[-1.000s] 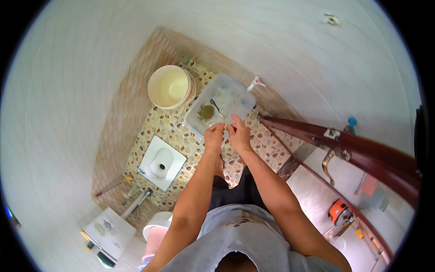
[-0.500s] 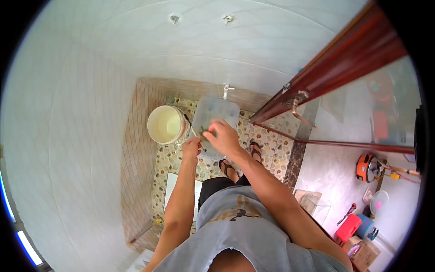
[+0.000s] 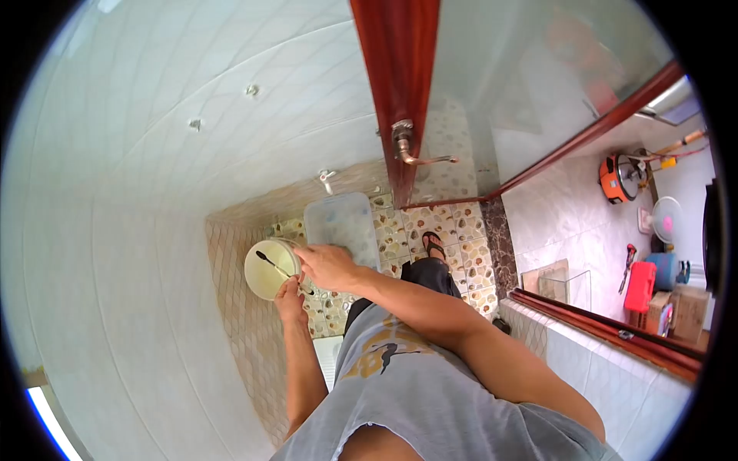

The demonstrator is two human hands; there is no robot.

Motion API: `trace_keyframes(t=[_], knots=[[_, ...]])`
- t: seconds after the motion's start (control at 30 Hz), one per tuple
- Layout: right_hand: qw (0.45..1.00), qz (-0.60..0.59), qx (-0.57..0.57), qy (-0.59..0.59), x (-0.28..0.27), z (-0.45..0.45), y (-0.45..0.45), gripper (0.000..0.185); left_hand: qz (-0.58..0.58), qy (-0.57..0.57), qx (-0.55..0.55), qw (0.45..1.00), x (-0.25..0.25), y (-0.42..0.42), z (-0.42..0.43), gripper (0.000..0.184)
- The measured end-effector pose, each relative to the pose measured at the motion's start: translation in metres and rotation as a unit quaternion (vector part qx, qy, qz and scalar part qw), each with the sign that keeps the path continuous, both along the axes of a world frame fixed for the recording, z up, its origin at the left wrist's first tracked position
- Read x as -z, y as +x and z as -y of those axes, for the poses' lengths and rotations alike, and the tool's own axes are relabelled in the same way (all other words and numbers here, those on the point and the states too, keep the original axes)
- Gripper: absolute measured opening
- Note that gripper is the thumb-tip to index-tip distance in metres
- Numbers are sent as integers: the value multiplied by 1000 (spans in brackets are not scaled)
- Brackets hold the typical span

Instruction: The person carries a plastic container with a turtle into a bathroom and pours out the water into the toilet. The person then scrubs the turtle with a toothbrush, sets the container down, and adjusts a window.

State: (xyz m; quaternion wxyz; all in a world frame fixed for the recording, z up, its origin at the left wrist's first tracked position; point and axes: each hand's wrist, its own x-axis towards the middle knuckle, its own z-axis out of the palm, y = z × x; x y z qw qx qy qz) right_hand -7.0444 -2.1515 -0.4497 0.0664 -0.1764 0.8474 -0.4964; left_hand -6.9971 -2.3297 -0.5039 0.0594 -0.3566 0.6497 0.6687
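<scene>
My left hand (image 3: 290,301) is closed around a thin pale stick with dark ends (image 3: 280,267); one end is thicker and black, like a brush head. That end points up and left across the mouth of a cream-white bucket (image 3: 257,286) standing in the corner. My right hand (image 3: 330,266) is at the bucket's right rim, its fingers bent and seemingly gripping the edge; the fingertips are partly hidden. Beside it on the floor, a translucent plastic bin with a lid (image 3: 338,215) lies partly behind my right hand.
A white tap (image 3: 327,181) sticks out of the wall above the bin. The glazed door with a red-brown frame (image 3: 396,77) and metal handle (image 3: 419,160) stands ajar at the right. Beyond the sill are an orange machine (image 3: 615,178), a red case (image 3: 639,286) and a fan (image 3: 666,219).
Both hands have moved from over the plastic bin to the bucket, the left bringing the stick. My view and body have turned left. The right hand is now at the bucket rim.
</scene>
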Motion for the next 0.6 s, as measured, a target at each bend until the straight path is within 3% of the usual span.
trace_keyframes(t=[0.17,0.27,0.37,0.6], knots=[[997,32,64,-8,-19,-4,14,45,-29,28,4,999,-46,-10,-11,16],[988,-71,98,-95,-30,-8,21,38,-56,41,15,998,-36,-12,1,17],[994,-29,103,1,-18,-8,17,40,-50,36,5,998,-44,-7,0,16],[992,-52,83,-82,-4,-3,23,41,-29,56,-13,998,-52,8,-10,17]])
